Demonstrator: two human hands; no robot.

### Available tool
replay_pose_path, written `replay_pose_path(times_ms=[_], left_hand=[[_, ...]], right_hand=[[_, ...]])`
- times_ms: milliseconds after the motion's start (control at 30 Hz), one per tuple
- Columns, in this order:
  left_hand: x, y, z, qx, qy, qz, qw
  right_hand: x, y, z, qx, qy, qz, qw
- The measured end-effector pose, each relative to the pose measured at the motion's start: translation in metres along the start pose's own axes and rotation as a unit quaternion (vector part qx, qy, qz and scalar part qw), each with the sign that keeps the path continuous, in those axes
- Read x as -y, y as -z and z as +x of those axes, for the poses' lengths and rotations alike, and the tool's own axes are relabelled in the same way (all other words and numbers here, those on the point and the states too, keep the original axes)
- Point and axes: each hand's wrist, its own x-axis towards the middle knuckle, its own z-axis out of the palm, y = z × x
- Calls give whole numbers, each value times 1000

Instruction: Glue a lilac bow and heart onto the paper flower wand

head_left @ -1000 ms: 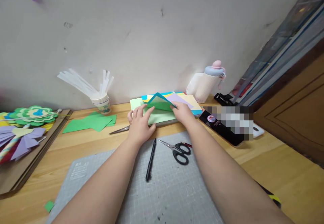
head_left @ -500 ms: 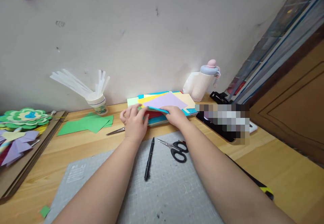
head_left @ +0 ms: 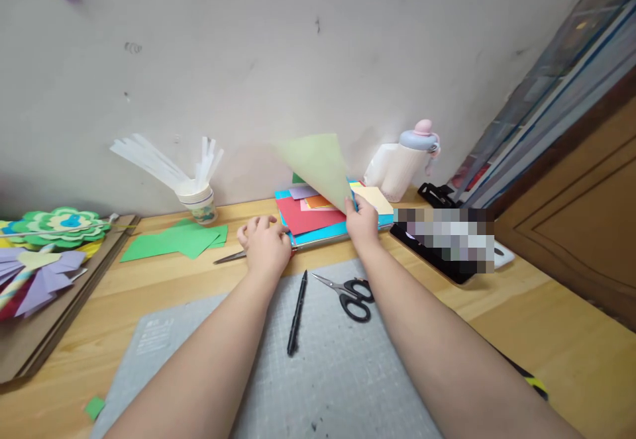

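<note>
A pale green sheet of paper (head_left: 320, 161) is lifted at a slant over a stack of coloured paper, slightly blurred at its far edge. My right hand (head_left: 364, 224) pinches its near corner between thumb and fingers, and a strip of blue shows at the grip. Under it, a red sheet (head_left: 311, 217), orange and lilac pieces and a blue sheet (head_left: 322, 234) are exposed. My left hand (head_left: 267, 243) rests at the stack's left front corner, fingers apart and bent, with nothing visible in it. Partly covered by that hand, a pointed metal blade (head_left: 231, 257) lies on the table.
On the grey cutting mat (head_left: 199, 353) lie a black pen (head_left: 297, 313) and black-handled scissors (head_left: 354, 298). Green paper (head_left: 159, 243) and a paper cup (head_left: 197, 204) of white strips stand left. A bottle (head_left: 411, 164) and a dark phone-like slab (head_left: 432, 257) are right.
The upper sheets have been lifted by my right hand, showing the pale green underside and uncovering red, orange and lilac paper. My left hand has let go of the paper's edge.
</note>
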Motion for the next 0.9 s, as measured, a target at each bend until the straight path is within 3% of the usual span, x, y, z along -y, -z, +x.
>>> replay_pose_path(times_ms=[133, 433, 567, 633, 800, 900], left_hand=[[0, -1, 0, 24, -18, 1, 1000], [-7, -1, -1, 96, -102, -31, 990], [-10, 1, -2, 108, -114, -33, 987], [-10, 2, -2, 96, -95, -27, 990], [1, 1, 1, 32, 27, 10, 999], [9, -2, 3, 39, 51, 13, 998]], right_hand=[[-2, 0, 1, 4, -3, 0, 1000], [8, -4, -8, 145, 40, -51, 987], [12, -4, -10, 170, 33, -104, 979], [11, -5, -9, 161, 6, -131, 978], [8, -5, -5, 133, -37, -155, 978], [9, -5, -4, 128, -44, -156, 978]])
